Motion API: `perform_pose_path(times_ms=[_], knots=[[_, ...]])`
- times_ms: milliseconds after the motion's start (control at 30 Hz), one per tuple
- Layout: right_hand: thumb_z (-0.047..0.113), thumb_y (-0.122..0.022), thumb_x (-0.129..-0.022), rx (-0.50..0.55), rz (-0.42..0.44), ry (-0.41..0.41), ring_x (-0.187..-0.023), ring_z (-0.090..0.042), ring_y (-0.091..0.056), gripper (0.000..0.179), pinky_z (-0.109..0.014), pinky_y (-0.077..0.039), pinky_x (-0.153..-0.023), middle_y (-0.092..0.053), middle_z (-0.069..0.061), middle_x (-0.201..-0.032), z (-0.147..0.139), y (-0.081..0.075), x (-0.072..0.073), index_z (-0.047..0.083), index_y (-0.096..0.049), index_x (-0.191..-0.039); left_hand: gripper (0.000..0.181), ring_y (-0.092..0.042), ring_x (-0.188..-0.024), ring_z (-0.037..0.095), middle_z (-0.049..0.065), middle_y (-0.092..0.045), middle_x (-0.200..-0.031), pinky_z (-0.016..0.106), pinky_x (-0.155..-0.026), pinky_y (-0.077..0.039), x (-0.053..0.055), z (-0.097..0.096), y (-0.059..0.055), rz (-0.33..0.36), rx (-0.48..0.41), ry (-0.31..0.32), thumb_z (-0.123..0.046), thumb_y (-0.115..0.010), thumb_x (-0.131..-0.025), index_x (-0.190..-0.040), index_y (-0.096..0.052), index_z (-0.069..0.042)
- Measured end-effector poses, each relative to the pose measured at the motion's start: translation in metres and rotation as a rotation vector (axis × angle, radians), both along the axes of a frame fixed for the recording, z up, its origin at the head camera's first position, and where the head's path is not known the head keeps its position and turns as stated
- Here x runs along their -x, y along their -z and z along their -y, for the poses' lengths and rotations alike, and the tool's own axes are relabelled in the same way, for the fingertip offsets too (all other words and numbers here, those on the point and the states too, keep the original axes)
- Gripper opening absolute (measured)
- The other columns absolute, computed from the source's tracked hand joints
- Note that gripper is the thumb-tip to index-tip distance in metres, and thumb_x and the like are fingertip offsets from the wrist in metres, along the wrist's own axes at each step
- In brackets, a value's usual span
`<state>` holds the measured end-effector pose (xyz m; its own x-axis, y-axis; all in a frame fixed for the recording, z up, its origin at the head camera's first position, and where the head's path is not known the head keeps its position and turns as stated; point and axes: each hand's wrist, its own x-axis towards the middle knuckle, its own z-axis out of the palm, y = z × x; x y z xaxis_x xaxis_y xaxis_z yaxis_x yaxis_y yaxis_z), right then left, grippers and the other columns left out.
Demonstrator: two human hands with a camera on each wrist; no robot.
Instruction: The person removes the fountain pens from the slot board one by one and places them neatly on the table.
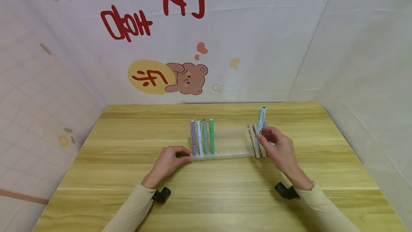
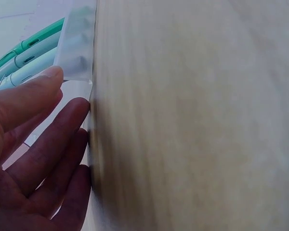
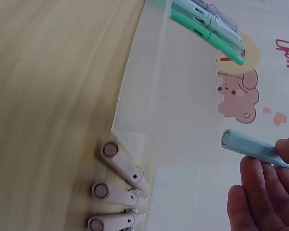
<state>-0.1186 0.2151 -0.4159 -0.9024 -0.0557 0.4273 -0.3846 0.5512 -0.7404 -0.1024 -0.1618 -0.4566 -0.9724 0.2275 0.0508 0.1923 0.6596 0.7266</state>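
Note:
My left hand (image 1: 168,162) pinches the left end of a clear pen rack (image 1: 230,155) between thumb and fingers. In the left wrist view the thumb is at the rack's corner, with the other fingertips close to the tabletop. Upright at the rack's left end stand a purple pen (image 1: 193,137), a light blue pen (image 1: 199,139), a grey-green pen (image 1: 205,137) and a green pen (image 1: 211,137). My right hand (image 1: 280,149) holds another light blue pen (image 3: 253,146) between thumb and fingers, near the rack's right end. In the head view this pen is nearly upright, cap up.
Several pinkish-beige pens (image 3: 118,163) lie side by side just right of the rack. A blue pen (image 1: 265,124) shows partly behind the right hand. The wooden table (image 1: 219,196) meets a printed cloth backdrop (image 1: 251,31) at its far edge.

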Motion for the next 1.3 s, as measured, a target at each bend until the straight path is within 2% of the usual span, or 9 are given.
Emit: perform_pose_path(times_ms=[133,367,600,833,1100,1300], knots=[[0.006,-0.074,-0.096,-0.007,0.013,0.018,-0.086,-0.026,-0.074,0.017,-0.007,-0.050,-0.079,-0.076,-0.012,-0.102,-0.005,0.003,-0.001,-0.001,-0.071,-0.111,0.010,-0.070,-0.095,0.015,-0.008,-0.077,-0.096,0.039,-0.088,-0.054,-0.001,-0.001,0.000,-0.007,0.000,0.009,-0.017,-0.083,-0.089,-0.099,-0.082,-0.017],[0.006,-0.074,-0.096,-0.018,0.023,0.044,-0.085,-0.011,-0.072,0.019,-0.007,-0.050,-0.077,-0.076,-0.013,-0.103,-0.017,0.008,-0.002,-0.001,-0.072,-0.112,0.010,-0.070,-0.095,0.014,-0.009,-0.077,-0.095,0.040,-0.089,-0.053,-0.001,-0.002,0.001,0.000,0.003,0.015,-0.017,-0.083,-0.089,-0.099,-0.082,-0.017],[0.010,-0.075,-0.096,-0.043,0.049,0.078,-0.084,-0.012,-0.072,0.020,-0.007,-0.049,-0.073,-0.076,-0.014,-0.104,-0.024,0.010,-0.003,0.000,-0.072,-0.113,0.010,-0.070,-0.094,0.013,-0.009,-0.077,-0.094,0.040,-0.089,-0.054,-0.003,0.000,0.003,-0.001,-0.005,0.011,-0.017,-0.083,-0.089,-0.099,-0.082,-0.017],[0.013,-0.075,-0.096,-0.076,0.049,0.098,-0.083,-0.001,-0.069,0.022,-0.007,-0.049,-0.069,-0.076,-0.014,-0.101,-0.033,0.012,-0.004,0.001,-0.073,-0.115,0.010,-0.070,-0.093,0.012,-0.008,-0.077,-0.094,0.037,-0.086,-0.054,-0.004,0.001,0.002,-0.004,-0.006,0.011,-0.016,-0.084,-0.088,-0.098,-0.081,-0.016],[0.017,-0.075,-0.097,-0.112,0.059,0.128,-0.084,-0.013,-0.072,0.024,-0.009,-0.049,-0.064,-0.075,-0.013,-0.101,-0.043,0.014,-0.006,0.002,-0.072,-0.116,0.010,-0.069,-0.092,0.012,-0.008,-0.077,-0.096,0.035,-0.085,-0.054,-0.004,0.002,0.003,-0.003,0.002,0.005,-0.017,-0.084,-0.088,-0.098,-0.081,-0.016],[0.020,-0.074,-0.099,-0.135,0.091,0.146,-0.081,0.010,-0.062,0.024,-0.013,-0.050,-0.062,-0.075,-0.013,-0.102,-0.052,0.015,-0.006,0.003,-0.072,-0.116,0.010,-0.069,-0.092,0.012,-0.007,-0.077,-0.097,0.036,-0.085,-0.054,-0.004,0.002,0.003,0.001,-0.002,0.003,-0.017,-0.084,-0.088,-0.098,-0.081,-0.017]])
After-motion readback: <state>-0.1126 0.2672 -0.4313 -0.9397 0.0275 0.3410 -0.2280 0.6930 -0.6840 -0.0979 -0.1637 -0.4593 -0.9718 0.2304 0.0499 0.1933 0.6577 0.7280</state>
